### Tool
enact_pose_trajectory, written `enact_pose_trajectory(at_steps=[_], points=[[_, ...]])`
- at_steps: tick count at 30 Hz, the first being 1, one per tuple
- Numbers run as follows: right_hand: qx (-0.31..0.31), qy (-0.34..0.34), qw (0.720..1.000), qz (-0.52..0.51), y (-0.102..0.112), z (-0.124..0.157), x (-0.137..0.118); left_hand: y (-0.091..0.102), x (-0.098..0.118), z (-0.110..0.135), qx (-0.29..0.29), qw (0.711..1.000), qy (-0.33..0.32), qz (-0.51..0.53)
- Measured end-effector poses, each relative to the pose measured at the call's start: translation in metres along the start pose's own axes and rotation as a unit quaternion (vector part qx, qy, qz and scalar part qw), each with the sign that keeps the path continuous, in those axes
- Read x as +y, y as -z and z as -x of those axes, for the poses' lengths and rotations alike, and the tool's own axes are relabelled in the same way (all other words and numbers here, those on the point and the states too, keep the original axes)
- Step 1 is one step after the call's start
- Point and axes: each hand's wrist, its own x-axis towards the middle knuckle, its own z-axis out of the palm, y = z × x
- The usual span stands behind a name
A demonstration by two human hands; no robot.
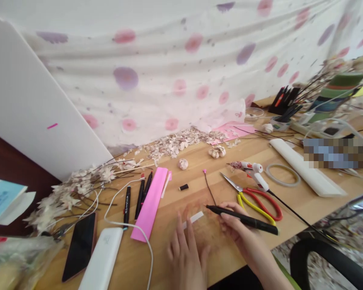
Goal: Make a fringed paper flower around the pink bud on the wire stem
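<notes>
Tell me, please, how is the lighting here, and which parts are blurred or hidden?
Head view: soft, mostly even light, no hard shadows on the table; left hand blurred, black pen in the right hand clearer; a pixelated patch at right hides something.

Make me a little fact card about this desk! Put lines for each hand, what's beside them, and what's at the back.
Left hand: blurry, fingers spread, at a small white strip
Right hand: holding a black pen, tip near the strip
To the left: pink strip, white cord, dark phone
To the right: scissors with red and yellow handles, glue gun
At the back: pale flakes, spotted curtain
</notes>
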Motion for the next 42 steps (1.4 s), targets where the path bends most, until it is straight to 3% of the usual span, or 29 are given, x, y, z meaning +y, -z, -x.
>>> enact_pose_trajectory(at_steps=[6, 11, 17, 27, 36, 42], points=[[-0.028, 0.086, 0.985, 0.144, -0.001, -0.011, 0.041, -0.009, -0.023, 0.022, -0.009, 0.995, -0.067, 0.069], [-0.065, 0.102, 0.969, 0.216, -0.003, -0.01, 0.049, -0.002, -0.031, 0.031, 0.013, 0.994, -0.077, 0.08], [-0.1, 0.117, 0.932, 0.327, -0.001, -0.01, 0.051, 0.017, -0.042, 0.017, 0.025, 0.979, -0.187, 0.073], [-0.126, 0.148, 0.883, 0.428, 0.0, -0.006, 0.047, 0.034, -0.03, 0.003, 0.097, 0.977, -0.147, 0.121], [-0.16, 0.146, 0.868, 0.446, -0.003, -0.005, 0.048, 0.028, -0.028, 0.01, 0.039, 0.98, -0.108, 0.16], [-0.11, 0.15, 0.874, 0.449, -0.001, -0.005, 0.051, 0.028, -0.026, 0.01, 0.045, 0.98, -0.1, 0.168]])
